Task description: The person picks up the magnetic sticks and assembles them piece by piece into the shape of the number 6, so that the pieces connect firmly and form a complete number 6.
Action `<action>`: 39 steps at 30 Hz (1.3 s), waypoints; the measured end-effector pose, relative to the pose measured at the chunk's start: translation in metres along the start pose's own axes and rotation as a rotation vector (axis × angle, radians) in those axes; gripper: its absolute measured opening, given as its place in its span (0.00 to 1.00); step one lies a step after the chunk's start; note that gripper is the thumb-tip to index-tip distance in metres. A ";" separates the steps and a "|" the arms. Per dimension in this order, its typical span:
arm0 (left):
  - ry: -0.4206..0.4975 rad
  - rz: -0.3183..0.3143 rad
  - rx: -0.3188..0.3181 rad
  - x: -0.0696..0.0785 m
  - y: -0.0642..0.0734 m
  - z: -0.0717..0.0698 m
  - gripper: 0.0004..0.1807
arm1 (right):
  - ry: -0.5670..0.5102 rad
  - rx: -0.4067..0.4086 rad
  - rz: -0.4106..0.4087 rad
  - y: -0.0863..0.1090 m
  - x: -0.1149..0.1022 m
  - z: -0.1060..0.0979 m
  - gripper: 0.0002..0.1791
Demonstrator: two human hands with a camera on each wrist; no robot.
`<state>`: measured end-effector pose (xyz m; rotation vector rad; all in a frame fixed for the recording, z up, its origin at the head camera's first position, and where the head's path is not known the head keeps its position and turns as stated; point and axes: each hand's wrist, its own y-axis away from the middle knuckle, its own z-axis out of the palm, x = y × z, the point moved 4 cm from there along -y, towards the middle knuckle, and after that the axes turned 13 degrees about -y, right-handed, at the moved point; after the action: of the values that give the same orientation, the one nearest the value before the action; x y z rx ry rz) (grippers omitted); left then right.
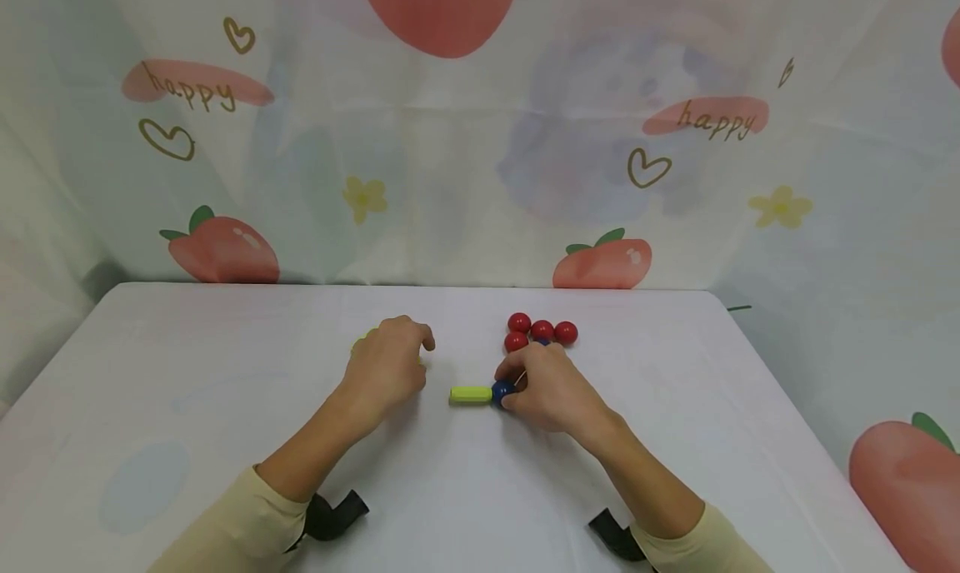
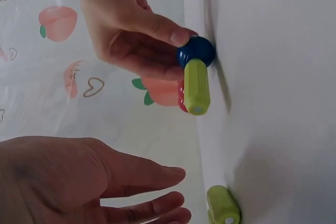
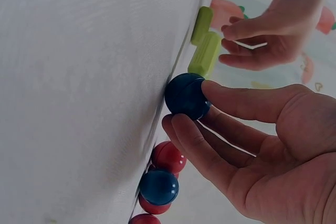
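My right hand (image 1: pixel 551 386) pinches a dark blue ball (image 1: pixel 502 392) between thumb and fingers, low over the white table. A yellow-green ribbed stick (image 1: pixel 471 396) lies end-on against this ball and points left; the right wrist view shows the ball (image 3: pixel 185 96) meeting the stick (image 3: pixel 206 53). My left hand (image 1: pixel 386 361) hovers left of the stick, its fingers loosely bent and holding nothing. Under and behind it, mostly hidden in the head view, more yellow-green (image 1: pixel 365 337) shows; the left wrist view has another stick (image 2: pixel 223 205) below those fingertips.
Several glossy red balls (image 1: pixel 542 331) sit grouped just beyond my right hand, with a second blue ball (image 3: pixel 159 187) among them. The white tabletop (image 1: pixel 247 415) ends at a fruit-printed cloth (image 1: pixel 450 156) hanging behind it. Black wrist mounts (image 1: pixel 336 516) show at both sleeves.
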<state>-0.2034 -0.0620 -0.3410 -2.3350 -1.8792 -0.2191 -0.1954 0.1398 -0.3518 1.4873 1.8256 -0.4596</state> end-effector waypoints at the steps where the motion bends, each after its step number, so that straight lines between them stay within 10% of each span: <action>1: -0.003 -0.010 0.000 -0.002 -0.001 0.000 0.15 | 0.000 0.000 0.000 0.000 0.000 0.000 0.14; 26: 0.007 -0.035 -0.040 -0.009 -0.013 0.010 0.13 | -0.006 -0.003 0.013 0.001 0.000 -0.001 0.14; 39: 0.084 0.163 -0.085 0.032 -0.048 0.008 0.14 | 0.012 0.001 -0.006 0.001 -0.001 -0.001 0.13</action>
<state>-0.2436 -0.0198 -0.3422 -2.4772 -1.6624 -0.3794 -0.1947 0.1398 -0.3506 1.4887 1.8400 -0.4558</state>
